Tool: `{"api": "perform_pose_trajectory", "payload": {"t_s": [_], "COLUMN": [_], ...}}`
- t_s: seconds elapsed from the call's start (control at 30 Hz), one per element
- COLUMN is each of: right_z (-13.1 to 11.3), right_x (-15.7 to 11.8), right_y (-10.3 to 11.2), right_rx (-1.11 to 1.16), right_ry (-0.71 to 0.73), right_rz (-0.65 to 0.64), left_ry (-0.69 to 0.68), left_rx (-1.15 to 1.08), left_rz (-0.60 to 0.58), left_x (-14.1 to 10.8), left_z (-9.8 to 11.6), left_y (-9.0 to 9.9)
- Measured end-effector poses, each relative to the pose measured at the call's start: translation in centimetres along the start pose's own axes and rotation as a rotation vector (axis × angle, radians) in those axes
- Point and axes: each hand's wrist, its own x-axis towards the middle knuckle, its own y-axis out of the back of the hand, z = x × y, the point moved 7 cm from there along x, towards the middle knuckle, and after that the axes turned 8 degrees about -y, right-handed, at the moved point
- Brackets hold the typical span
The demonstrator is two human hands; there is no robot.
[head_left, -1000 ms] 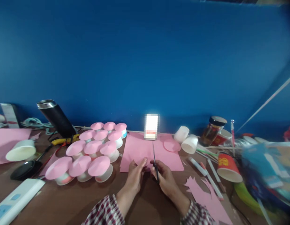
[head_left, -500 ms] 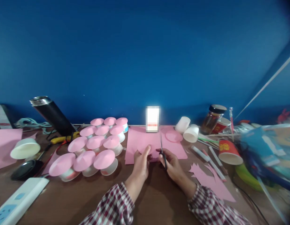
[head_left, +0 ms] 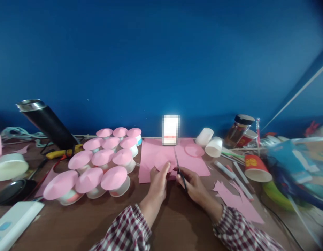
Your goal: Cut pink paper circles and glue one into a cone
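Note:
My left hand (head_left: 159, 183) pinches a piece of pink paper (head_left: 162, 160), thumb on top, above stacked pink sheets (head_left: 148, 150). Black-handled scissors (head_left: 182, 178) are in my right hand (head_left: 194, 186), blades pointing up and away, close to the right edge of the held piece. Whether the blades touch the paper is hard to tell. A pink disc (head_left: 194, 150) lies on the right part of the sheets. To the left stand several paper cups topped with shallow pink cones (head_left: 114, 177).
White cups (head_left: 213, 147), markers (head_left: 224, 170), pink scraps (head_left: 236, 200) and a red cup (head_left: 256, 169) lie on the right. At left are a black flask (head_left: 50, 123), yellow-handled pliers (head_left: 56, 154) and a power strip (head_left: 17, 223). A blue wall (head_left: 161, 62) rises behind.
The scissors' blades have tilted further left, toward the held paper. The view has shifted slightly, with items at the left edge now further left.

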Motion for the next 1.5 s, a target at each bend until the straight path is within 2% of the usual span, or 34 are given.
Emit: {"api": "perform_pose_trajectory", "payload": {"t_s": [0.37, 0.9, 1.5], "right_z": [0.34, 0.62, 0.51], "right_x": [0.00, 0.08, 0.07], "right_y": [0.10, 0.12, -0.04], "right_rx": [-0.058, -0.105, -0.118], "right_ry": [-0.015, 0.013, 0.025], "right_rz": [0.007, -0.004, -0.016], "left_ry": [0.015, -0.002, 0.001], "left_rx": [0.077, 0.069, 0.078], "left_rz": [0.061, -0.014, 0.005], "left_x": [0.10, -0.05, 0.04], "left_z": [-0.12, 0.12, -0.28], "left_y": [0.46, -0.01, 0.28]}}
